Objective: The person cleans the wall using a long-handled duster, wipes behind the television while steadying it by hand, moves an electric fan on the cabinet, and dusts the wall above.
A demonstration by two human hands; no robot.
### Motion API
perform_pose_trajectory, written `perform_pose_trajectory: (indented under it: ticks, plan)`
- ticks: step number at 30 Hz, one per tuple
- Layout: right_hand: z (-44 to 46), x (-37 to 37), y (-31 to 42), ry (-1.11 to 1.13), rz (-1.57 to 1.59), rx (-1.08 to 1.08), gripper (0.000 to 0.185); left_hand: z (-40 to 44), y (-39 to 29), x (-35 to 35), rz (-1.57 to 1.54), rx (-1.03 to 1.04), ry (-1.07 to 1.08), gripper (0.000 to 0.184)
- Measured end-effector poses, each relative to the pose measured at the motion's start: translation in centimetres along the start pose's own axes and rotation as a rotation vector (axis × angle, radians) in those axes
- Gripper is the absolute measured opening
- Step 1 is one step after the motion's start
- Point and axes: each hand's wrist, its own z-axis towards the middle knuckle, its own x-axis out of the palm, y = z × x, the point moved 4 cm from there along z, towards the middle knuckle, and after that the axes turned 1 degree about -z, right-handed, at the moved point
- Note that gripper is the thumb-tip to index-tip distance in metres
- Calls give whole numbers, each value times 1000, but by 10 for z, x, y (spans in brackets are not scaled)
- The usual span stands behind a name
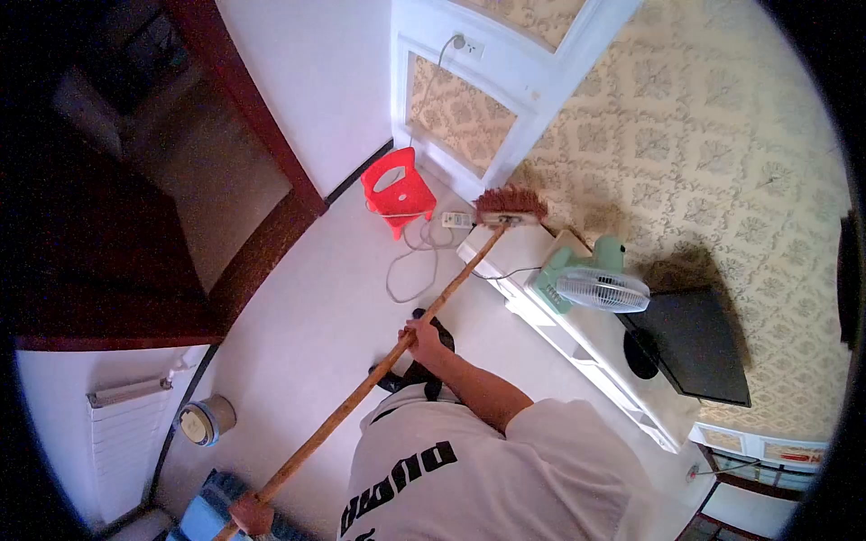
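A broom with a long wooden handle (361,394) runs diagonally across the head view. Its reddish-brown bristles (511,200) lie at the far end, beside the end of the white low cabinet (519,245) and near the wall. Whether they touch either one, I cannot tell. My right hand (422,343) is wrapped round the middle of the handle, in front of my dark shoes. Close to the near end, my left hand (251,514) is closed round the handle too, above a blue item I cannot identify (212,507).
A red plastic chair (399,189) stands by the wall, with a white power strip (456,220) and loose cord beside it. On the cabinet are a green fan (591,279) and a dark television (693,345). A bin (207,420) stands near the radiator (133,442).
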Motion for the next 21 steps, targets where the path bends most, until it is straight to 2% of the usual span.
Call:
perform_pose_trajectory:
  ticks: [3,6,10,13,15,16,21]
  plan:
    - [14,-6,5,-117,-61,-5,13,10,-15,0,74,-74,-52,23]
    - [24,-11,19,-103,-161,-6,11,20,-18,15,-178,-237,161,17]
    - [43,-7,40,-181,-194,-23,10,40,-44,15,-229,-234,242,19]
    - [44,12,64,-105,-273,-64,9,59,-66,16,-317,-236,376,16]
    - [53,21,81,-22,-161,-69,10,70,-78,26,-309,-328,416,15]
    - [56,26,91,54,-288,-66,10,72,-82,29,-312,-331,428,15]
    - [54,34,104,8,-406,-16,10,70,-82,90,-307,-349,472,19]
